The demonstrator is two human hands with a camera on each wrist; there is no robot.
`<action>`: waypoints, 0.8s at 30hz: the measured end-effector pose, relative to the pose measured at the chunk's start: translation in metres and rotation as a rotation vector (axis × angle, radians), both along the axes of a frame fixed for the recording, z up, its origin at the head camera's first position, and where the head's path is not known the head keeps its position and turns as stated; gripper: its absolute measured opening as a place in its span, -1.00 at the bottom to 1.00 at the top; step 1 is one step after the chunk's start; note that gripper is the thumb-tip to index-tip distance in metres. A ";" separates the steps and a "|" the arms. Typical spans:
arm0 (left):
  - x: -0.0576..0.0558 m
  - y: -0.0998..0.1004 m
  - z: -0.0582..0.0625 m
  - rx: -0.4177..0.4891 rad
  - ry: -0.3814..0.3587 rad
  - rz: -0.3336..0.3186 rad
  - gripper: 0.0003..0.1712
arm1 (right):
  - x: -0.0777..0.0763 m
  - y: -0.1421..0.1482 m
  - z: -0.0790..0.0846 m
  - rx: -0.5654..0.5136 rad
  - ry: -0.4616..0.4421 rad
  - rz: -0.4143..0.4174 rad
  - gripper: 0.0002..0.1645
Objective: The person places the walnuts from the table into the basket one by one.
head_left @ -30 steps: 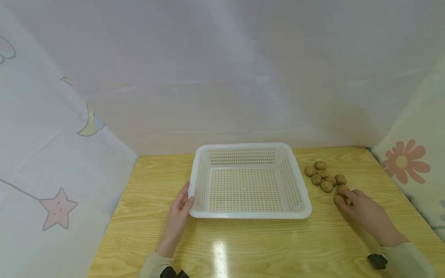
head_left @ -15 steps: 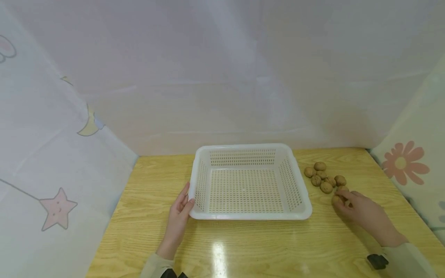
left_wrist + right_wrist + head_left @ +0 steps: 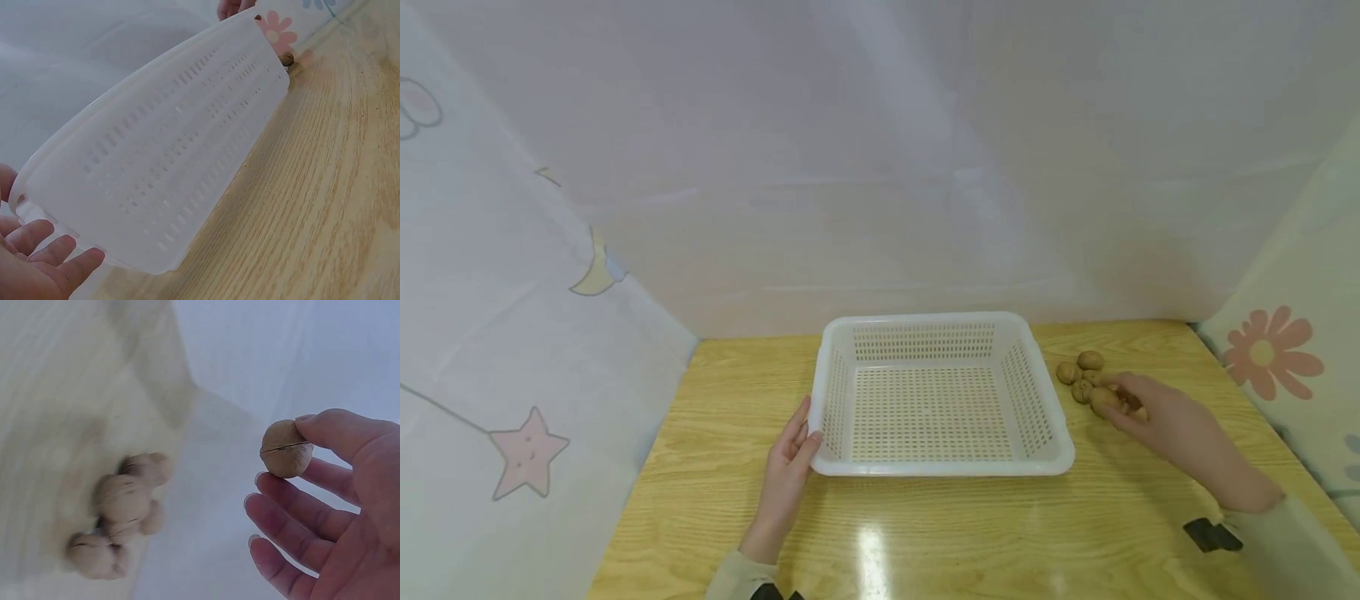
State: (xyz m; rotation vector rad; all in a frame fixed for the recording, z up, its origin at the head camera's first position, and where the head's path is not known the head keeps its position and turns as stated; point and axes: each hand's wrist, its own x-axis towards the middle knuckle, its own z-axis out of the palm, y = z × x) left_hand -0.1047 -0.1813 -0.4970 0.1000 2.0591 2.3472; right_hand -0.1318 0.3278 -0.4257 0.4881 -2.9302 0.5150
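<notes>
A white plastic basket with slotted walls stands on the table in the head view. At its left end my left hand grips the rim, thumb over the edge and fingers along the outside; the left wrist view shows those fingers against the end wall. My right hand pinches a walnut between thumb and forefinger, the other fingers spread below it. Left of that hand, several more walnuts lie clustered on the table. The hand hides part of the cluster in the head view.
The wood-grain table runs up to a pale cloth at the back. Side cloths printed with a star and a flower border it left and right. The basket's right end stands close to the walnuts.
My right hand has moved left and a little away from me, over the walnut cluster, with a walnut in its fingertips. The left hand and the basket stay in place.
</notes>
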 end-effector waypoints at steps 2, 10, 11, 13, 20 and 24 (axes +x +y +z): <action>0.000 0.000 0.000 0.001 0.002 -0.002 -0.27 | -0.003 -0.009 0.012 -0.011 0.005 0.017 -0.49; 0.001 0.000 0.001 -0.007 0.001 0.002 -0.27 | -0.024 -0.052 0.052 -0.002 -0.006 0.101 -0.58; 0.001 0.000 0.001 -0.007 0.000 0.003 -0.27 | -0.028 -0.057 0.054 0.003 -0.005 0.114 -0.59; 0.001 0.000 0.001 -0.004 -0.002 0.005 -0.27 | -0.035 -0.069 0.059 0.004 -0.019 0.138 -0.60; 0.001 0.000 0.002 0.007 -0.008 0.010 -0.28 | -0.061 -0.109 0.064 -0.003 -0.034 0.250 -0.68; 0.001 0.000 0.002 0.003 -0.006 0.011 -0.28 | -0.074 -0.132 0.060 0.027 0.008 0.302 -0.68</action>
